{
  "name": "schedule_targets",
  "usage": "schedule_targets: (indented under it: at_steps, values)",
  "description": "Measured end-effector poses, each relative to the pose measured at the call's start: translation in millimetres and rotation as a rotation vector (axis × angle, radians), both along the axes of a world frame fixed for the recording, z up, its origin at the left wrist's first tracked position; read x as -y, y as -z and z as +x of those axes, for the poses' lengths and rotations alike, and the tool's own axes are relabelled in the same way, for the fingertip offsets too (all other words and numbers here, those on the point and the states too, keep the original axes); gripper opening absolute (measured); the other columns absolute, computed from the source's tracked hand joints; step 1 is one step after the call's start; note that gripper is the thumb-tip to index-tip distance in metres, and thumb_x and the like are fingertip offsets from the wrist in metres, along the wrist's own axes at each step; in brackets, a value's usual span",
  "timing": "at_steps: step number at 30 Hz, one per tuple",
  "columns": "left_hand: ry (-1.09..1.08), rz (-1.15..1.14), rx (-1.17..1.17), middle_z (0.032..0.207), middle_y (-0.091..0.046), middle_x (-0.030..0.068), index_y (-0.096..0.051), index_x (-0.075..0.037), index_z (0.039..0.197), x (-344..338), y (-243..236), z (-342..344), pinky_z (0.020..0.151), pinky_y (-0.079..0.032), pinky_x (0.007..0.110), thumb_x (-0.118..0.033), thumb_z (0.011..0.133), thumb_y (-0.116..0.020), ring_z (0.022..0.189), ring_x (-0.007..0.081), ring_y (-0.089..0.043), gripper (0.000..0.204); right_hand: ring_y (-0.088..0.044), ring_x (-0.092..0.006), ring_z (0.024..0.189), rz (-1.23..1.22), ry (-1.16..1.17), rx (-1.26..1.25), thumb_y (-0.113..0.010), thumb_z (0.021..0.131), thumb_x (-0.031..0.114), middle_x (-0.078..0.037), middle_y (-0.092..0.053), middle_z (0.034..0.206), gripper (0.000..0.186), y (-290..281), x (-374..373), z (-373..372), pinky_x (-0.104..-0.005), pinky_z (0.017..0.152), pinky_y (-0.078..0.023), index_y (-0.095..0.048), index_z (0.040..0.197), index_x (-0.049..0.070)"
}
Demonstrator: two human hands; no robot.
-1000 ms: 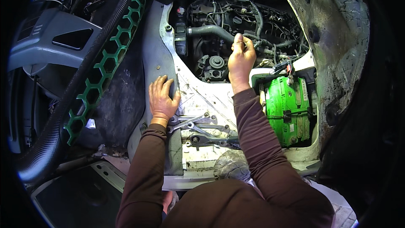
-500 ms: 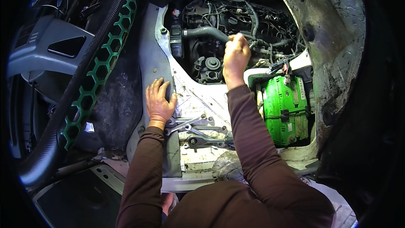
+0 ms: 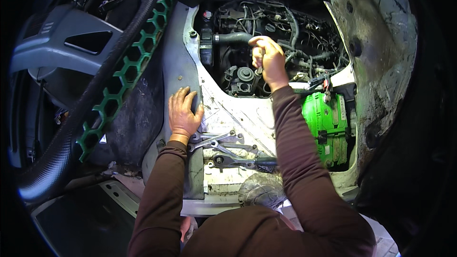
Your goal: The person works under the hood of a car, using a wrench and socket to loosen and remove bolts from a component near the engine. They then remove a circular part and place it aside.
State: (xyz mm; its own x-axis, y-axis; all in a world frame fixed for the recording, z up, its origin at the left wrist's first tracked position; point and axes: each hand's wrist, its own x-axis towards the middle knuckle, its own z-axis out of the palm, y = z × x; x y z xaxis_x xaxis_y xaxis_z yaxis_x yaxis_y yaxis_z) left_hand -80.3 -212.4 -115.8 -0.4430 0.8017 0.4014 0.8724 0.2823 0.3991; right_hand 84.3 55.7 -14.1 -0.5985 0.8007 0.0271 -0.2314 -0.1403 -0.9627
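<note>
**Gripping slim metal piece [image 3: 259, 72] in R hand [image 3: 269, 62], over near edge of engine [image 3: 304, 33]**

Holding R fingers curled nearly into a fist, closed around the metal piece's upper part. Pokes out below them, palm side, just left of the wrist – top end hidden, kind can't be told. Points down the view, toward near rim of engine bay; long axis approx. up-down in view, w/ slight lean left at the bottom. Sits just right of a round engine fitting [image 3: 245, 74]; can't tell if touching anything below.

Resting L hand [image 3: 184, 114] palm-down on grey mat [image 3: 180, 57], fingers a bit apart, nothing seen in grasp. Can see wrenches [image 3: 223, 138] loosely piled just right of L wrist, w/ black-handled ratchet [image 3: 233, 161] nearer the body. Farther out, beyond R forearm – green battery [image 3: 328, 114].
</note>
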Motion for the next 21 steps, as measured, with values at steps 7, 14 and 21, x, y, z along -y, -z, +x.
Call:
schedule_targets:
  at_steps: [7, 14, 21]
  values:
    - [-0.007, 0.0, -0.006, 0.141, -0.061, 0.0144, -0.07, -0.009, 0.124, -1, 0, 0, 0.121, -0.033, 0.053, -0.029, 0.082, -0.076, 0.138, 0.0357, -0.051, 0.048, -0.052, -0.01, 0.068, 0.232, 0.592, 0.054, -0.058, 0.104, 0.018, 0.0, -0.058, 0.08, 0.02, 16, 23, -3, -0.0252, 0.064, -0.043, -0.069, 0.106, 0.001]
    - [-0.011, -0.006, -0.006, 0.141, -0.061, 0.0141, -0.071, -0.009, 0.124, 1, 0, 0, 0.121, -0.033, 0.052, -0.029, 0.081, -0.076, 0.138, 0.0352, -0.051, 0.048, -0.041, -0.0103, 0.051, -0.107, -0.367, -0.048, -0.056, 0.1, 0.018, -0.001, -0.044, 0.059, 0.02, -8, -15, 10, -0.0282, 0.052, -0.037, -0.065, 0.092, 0.001]
    - [-0.008, -0.012, -0.008, 0.141, -0.061, 0.0139, -0.071, -0.009, 0.126, -1, -1, 0, 0.121, -0.033, 0.052, -0.03, 0.082, -0.076, 0.139, 0.0352, -0.051, 0.049, -0.051, -0.0069, 0.067, 0.269, 0.848, 0.109, -0.059, 0.105, 0.021, 0.002, -0.058, 0.077, 0.023, 18, 30, -11, -0.0232, 0.061, -0.043, -0.07, 0.101, 0.002]
